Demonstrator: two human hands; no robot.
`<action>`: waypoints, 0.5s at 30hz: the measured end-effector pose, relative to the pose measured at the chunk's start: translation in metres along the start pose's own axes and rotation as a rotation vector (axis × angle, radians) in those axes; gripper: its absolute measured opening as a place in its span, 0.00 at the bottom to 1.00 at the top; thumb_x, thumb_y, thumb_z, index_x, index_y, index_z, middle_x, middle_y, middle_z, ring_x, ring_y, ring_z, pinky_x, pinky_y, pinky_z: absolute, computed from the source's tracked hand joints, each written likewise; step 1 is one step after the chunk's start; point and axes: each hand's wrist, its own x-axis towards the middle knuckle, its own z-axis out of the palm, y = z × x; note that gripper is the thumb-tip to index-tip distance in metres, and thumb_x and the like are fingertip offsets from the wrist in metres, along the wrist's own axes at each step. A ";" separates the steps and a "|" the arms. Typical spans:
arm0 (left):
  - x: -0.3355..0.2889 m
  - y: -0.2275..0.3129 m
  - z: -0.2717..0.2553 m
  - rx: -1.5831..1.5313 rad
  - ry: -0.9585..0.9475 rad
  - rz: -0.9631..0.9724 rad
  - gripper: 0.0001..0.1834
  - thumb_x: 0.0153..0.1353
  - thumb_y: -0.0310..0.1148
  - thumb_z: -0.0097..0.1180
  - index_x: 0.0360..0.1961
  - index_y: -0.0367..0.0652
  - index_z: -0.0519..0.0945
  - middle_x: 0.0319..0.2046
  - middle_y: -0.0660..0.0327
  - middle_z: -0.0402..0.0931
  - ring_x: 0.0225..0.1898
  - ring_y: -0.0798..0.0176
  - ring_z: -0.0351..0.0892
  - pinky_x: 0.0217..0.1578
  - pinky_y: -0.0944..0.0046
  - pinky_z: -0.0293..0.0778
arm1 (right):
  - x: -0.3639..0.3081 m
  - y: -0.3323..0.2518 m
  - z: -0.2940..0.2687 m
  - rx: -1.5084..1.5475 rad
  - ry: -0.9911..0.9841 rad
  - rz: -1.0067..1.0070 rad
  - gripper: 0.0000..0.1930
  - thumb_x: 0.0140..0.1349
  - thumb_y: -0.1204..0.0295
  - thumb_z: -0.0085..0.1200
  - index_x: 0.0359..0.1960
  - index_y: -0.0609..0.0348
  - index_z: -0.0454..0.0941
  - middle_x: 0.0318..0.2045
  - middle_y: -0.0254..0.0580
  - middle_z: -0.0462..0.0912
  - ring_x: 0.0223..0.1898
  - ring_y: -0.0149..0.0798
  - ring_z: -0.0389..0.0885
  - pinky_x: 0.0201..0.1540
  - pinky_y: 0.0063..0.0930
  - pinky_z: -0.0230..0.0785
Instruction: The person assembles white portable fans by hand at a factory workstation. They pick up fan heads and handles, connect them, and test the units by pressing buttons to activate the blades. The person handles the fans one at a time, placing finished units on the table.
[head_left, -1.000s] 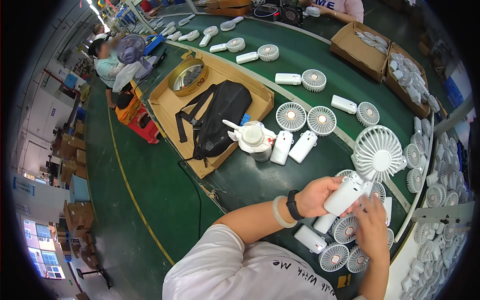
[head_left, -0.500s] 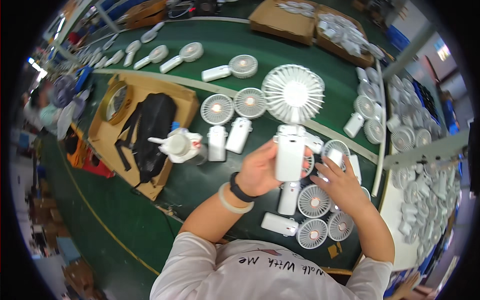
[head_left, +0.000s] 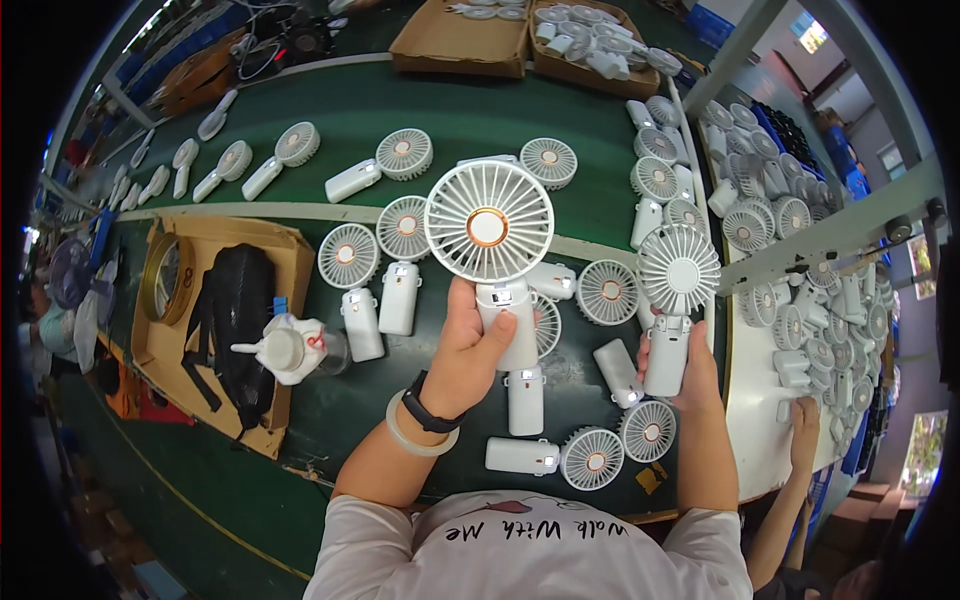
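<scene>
My left hand (head_left: 468, 350) is closed round the handle of a white handheld fan (head_left: 488, 222), its grille with an orange-gold ring facing up at me. In my right hand (head_left: 702, 378) stands a second handheld fan (head_left: 682, 265), back side showing, gripped by its handle. Both are raised over the dark green table. Between and below them lie more fans: one head (head_left: 607, 291) near the right hand, two heads (head_left: 592, 458) at the table's near edge, and a white handle (head_left: 525, 402) under the left-hand fan. Parts of several lying fans are hidden behind the held ones.
A cardboard tray (head_left: 290, 330) with a black bag (head_left: 240, 330) and a tape roll (head_left: 165, 280) sits at left, beside a white-wrapped bottle (head_left: 290, 350). A row of fans crosses the green belt (head_left: 300, 95). At right, a co-worker's hand (head_left: 803, 430) reaches among piled fans.
The fan in my left hand has turned from its back to its front grille. My right hand has lifted a fan off the table and moved right. The view has shifted right.
</scene>
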 end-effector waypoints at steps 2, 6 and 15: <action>0.007 -0.002 0.003 -0.062 0.013 0.023 0.28 0.61 0.27 0.48 0.60 0.40 0.52 0.49 0.56 0.67 0.46 0.64 0.73 0.46 0.62 0.72 | 0.001 0.000 0.007 0.229 -0.071 0.016 0.33 0.63 0.43 0.31 0.58 0.59 0.57 0.32 0.46 0.74 0.29 0.39 0.76 0.30 0.34 0.73; 0.019 -0.009 -0.002 -0.005 0.013 0.045 0.26 0.62 0.30 0.48 0.59 0.42 0.53 0.48 0.52 0.68 0.46 0.57 0.74 0.43 0.56 0.76 | 0.011 0.001 0.013 0.299 -0.128 0.016 0.34 0.63 0.45 0.34 0.61 0.60 0.54 0.35 0.49 0.73 0.32 0.43 0.77 0.37 0.43 0.75; 0.027 -0.008 -0.009 -0.143 0.025 -0.048 0.27 0.61 0.27 0.48 0.59 0.42 0.53 0.48 0.54 0.68 0.45 0.62 0.73 0.39 0.61 0.77 | 0.045 -0.004 0.050 0.321 -0.345 0.081 0.33 0.51 0.63 0.56 0.57 0.62 0.58 0.42 0.51 0.72 0.33 0.37 0.72 0.30 0.29 0.68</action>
